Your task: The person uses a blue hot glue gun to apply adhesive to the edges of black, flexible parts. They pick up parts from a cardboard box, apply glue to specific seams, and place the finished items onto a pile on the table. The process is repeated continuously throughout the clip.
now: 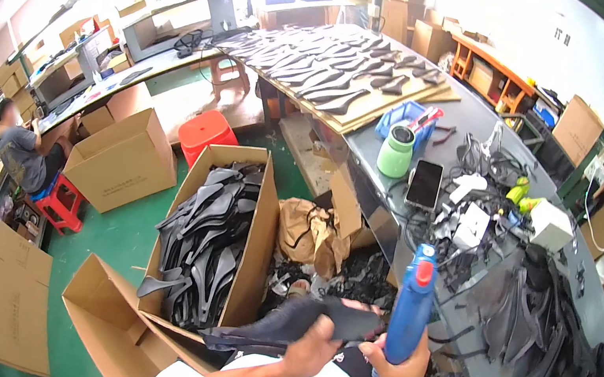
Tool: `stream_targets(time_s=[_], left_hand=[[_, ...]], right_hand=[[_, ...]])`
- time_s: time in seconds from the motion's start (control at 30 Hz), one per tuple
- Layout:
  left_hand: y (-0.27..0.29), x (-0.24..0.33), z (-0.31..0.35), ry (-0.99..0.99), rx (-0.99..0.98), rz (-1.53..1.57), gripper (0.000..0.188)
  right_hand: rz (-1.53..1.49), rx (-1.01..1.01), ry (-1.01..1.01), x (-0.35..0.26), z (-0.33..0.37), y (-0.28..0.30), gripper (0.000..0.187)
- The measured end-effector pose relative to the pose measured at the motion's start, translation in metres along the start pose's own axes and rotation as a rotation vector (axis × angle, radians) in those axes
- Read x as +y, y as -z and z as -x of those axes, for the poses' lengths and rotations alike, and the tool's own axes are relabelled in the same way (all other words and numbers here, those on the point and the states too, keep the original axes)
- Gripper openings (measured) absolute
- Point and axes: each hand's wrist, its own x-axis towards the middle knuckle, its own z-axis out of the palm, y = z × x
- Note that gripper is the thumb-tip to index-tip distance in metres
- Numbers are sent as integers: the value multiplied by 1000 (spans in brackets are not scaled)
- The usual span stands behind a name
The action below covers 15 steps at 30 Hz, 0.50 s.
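Note:
My left hand (311,347) grips a long black saddle-shaped piece (279,324), thumb on its upper face. The piece lies tilted in front of my body, its left end smeared by motion. In my right hand (398,375) is an upright blue handheld power tool (412,311) with a red button near its top. The fingers wrap round its lower part, close to the right end of the piece. What the tool's working end touches is hidden. Left of my hands, a cardboard box (259,237) is piled with similar black pieces (210,233).
A grey metal table (478,354) at right bears black pieces (532,339), a phone (424,184), a green container (396,153), a blue basket (411,119) and scraps. Further cardboard boxes (122,162) and red stools (206,132) stand at left. A person (29,149) sits far left.

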Motion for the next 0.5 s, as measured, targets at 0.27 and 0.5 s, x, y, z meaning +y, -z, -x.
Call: stream_targets(time_s=[0.27,0.5], left_hand=[[7,43,-23,-443,80,-184,62],[17,43,-22,-596,117,-261,66]], right_hand=[[405,-195,264,23,22,-7,53],[416,-285,363,18,32,-16,50]])
